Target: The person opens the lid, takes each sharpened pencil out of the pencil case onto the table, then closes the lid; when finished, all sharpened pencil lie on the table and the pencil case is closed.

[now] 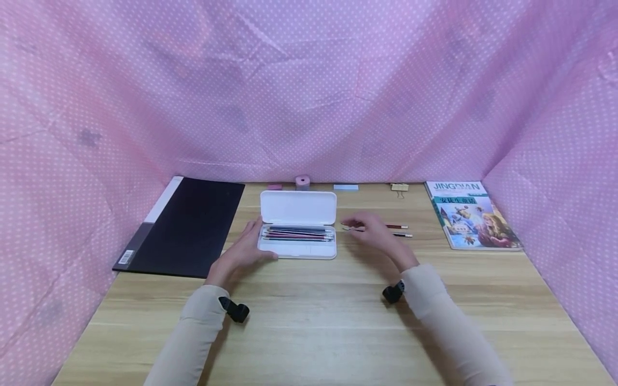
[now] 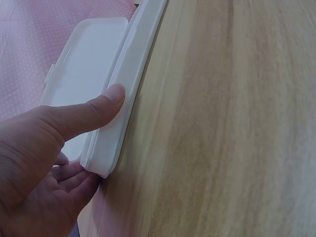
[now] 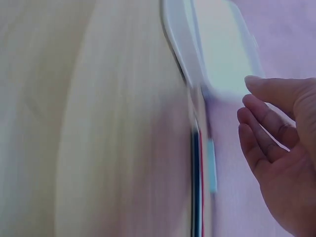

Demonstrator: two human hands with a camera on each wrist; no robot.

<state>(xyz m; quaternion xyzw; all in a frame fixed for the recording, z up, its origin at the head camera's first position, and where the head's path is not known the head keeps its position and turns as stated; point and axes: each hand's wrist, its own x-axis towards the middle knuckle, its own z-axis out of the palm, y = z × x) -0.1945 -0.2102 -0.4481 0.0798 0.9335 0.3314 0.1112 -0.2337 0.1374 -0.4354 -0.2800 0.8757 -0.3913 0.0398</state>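
Observation:
A white pencil case (image 1: 297, 250) lies with its lid (image 1: 298, 207) raised at the back and several pencils (image 1: 296, 234) inside. My left hand (image 1: 248, 245) holds its left end. In the left wrist view the thumb (image 2: 106, 104) lies along the front wall, while the other fingers (image 2: 76, 182) curl at the end. Just right of the case, my right hand (image 1: 369, 229) is over two loose pencils, one red (image 1: 397, 227) and one dark (image 1: 403, 235), and partly hides them. The right wrist view has its fingers (image 3: 264, 116) loosely bent, with nothing between thumb and fingertips.
A black folder (image 1: 193, 225) lies at the left, and a picture-covered book (image 1: 470, 214) at the right. Along the back are a pink roll (image 1: 302, 183), a blue strip (image 1: 345, 187) and a binder clip (image 1: 399, 187). Pink dotted cloth (image 1: 309, 96) surrounds the table.

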